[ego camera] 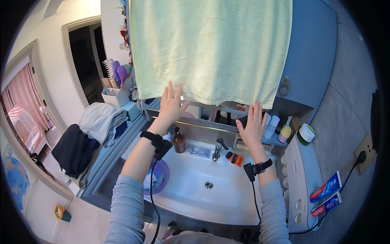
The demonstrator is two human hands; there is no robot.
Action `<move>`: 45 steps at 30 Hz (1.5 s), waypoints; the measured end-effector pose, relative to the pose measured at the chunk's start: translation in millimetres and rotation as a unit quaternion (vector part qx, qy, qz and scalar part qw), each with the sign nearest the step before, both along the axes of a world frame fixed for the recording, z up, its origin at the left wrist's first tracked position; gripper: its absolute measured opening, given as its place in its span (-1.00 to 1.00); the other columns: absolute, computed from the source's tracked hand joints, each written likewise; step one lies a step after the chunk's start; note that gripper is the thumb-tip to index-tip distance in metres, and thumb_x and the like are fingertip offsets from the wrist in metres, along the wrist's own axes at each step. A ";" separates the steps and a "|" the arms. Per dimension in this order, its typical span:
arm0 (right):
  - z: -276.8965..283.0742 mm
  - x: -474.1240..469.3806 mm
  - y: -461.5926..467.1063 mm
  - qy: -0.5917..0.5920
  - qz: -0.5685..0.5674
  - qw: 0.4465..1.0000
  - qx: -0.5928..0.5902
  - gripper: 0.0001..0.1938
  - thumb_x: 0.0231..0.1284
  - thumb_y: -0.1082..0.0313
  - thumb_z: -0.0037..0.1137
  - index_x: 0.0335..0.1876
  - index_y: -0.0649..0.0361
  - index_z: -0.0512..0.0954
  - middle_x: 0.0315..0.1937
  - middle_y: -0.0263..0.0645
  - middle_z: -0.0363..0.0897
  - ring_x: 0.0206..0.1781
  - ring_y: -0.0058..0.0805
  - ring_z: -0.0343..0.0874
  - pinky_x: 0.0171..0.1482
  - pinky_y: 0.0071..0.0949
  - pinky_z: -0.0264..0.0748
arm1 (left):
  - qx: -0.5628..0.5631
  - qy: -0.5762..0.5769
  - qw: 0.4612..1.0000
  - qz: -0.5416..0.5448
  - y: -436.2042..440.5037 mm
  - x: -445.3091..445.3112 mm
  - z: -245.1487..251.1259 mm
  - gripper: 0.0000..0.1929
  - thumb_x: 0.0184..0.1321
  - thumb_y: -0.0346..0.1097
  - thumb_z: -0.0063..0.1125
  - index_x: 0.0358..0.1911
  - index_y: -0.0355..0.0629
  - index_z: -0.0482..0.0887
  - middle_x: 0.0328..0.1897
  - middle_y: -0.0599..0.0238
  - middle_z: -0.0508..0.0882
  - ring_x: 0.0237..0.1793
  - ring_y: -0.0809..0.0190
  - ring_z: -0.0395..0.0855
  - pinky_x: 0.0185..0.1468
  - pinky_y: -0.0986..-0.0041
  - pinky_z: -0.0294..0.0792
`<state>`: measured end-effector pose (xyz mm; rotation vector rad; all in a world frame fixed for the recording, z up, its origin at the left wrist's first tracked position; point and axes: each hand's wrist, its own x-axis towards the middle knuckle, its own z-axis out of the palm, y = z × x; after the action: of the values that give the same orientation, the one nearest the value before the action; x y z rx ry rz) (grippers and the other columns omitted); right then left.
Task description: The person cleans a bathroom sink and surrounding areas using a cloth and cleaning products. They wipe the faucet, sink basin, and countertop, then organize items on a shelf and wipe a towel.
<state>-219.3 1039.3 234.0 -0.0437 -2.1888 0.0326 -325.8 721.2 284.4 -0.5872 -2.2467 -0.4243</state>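
A pale yellow-green cloth (210, 52), likely a towel, hangs over the mirror (210, 114) above the washbasin (225, 195). My left hand (171, 105) is raised with its fingers spread, and its fingertips overlap the cloth's lower edge left of centre. Near the lower right corner of the cloth, my right hand (253, 126) is held flat with the thumb apart. Neither hand grips anything. Whether the fingertips press on the cloth or only hover before it, I cannot tell. Below the cloth, a strip of mirror shows.
Around the tap (218, 149) stand a brown pump bottle (179, 141), a wipes packet (199, 151) and an orange bottle (234, 159). A purple basin (160, 177) sits at the left rim. Folded clothes (77, 152) lie left; a toothpaste dispenser (304, 189) is at right.
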 end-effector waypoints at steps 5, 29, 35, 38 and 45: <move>-6.8 -14.4 7.5 0.019 -0.020 0.999 0.033 -0.07 0.09 -0.13 0.23 0.49 0.24 0.12 0.55 -0.01 -0.10 0.59 -0.13 -0.11 0.52 0.09 -0.23 | -0.018 -0.040 0.996 0.082 -9.9 -48.7 -9.2 -0.14 0.30 0.13 0.06 0.54 0.00 -0.10 0.58 -0.33 -0.26 0.49 -0.52 -0.15 0.45 -0.13 0.00; -109.8 80.7 -16.4 0.001 -0.020 0.951 -0.309 -0.17 0.18 0.11 0.26 0.46 0.30 0.08 0.50 0.27 -0.14 0.52 0.24 -0.03 0.45 0.05 0.05 | 0.132 -0.158 0.949 -0.239 -21.9 46.5 -153.2 -0.32 0.25 -0.30 0.14 0.42 -0.28 0.17 0.59 -0.21 -0.07 0.54 -0.24 -0.07 0.50 0.07 -0.11; -100.0 63.1 59.8 0.053 -0.030 0.957 -0.285 -0.31 0.21 0.15 0.25 0.39 0.23 0.22 0.46 0.23 -0.02 0.49 0.18 0.06 0.42 -0.07 0.14 | 0.171 -0.211 0.936 -0.223 -8.2 56.4 -171.2 -0.39 0.33 -0.28 0.07 0.41 -0.25 0.20 0.59 -0.15 -0.03 0.54 -0.18 -0.02 0.51 0.12 -0.09; -85.2 28.1 92.9 0.072 -0.017 0.960 -0.270 -0.35 0.19 0.13 0.26 0.34 0.21 0.30 0.45 0.29 -0.04 0.49 0.22 0.04 0.43 -0.06 0.11 | 0.217 -0.218 0.927 -0.213 2.5 61.9 -162.9 -0.43 0.36 -0.28 0.03 0.40 -0.25 0.22 0.59 -0.11 0.00 0.54 -0.13 0.00 0.51 0.15 -0.07; -67.7 -30.8 116.3 0.088 -0.032 0.951 -0.296 -0.53 0.11 0.17 0.29 0.13 0.14 0.50 0.46 0.41 -0.13 0.51 0.29 -0.03 0.45 -0.11 0.07 | 0.252 -0.200 0.932 -0.166 7.9 75.4 -168.7 -0.45 0.35 -0.33 0.02 0.39 -0.25 0.25 0.59 -0.02 0.02 0.55 -0.05 0.02 0.50 0.18 -0.02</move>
<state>-250.1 1155.6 166.3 -0.4330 -1.9274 0.6328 -250.4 729.1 115.7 -0.6449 -2.2708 -1.3503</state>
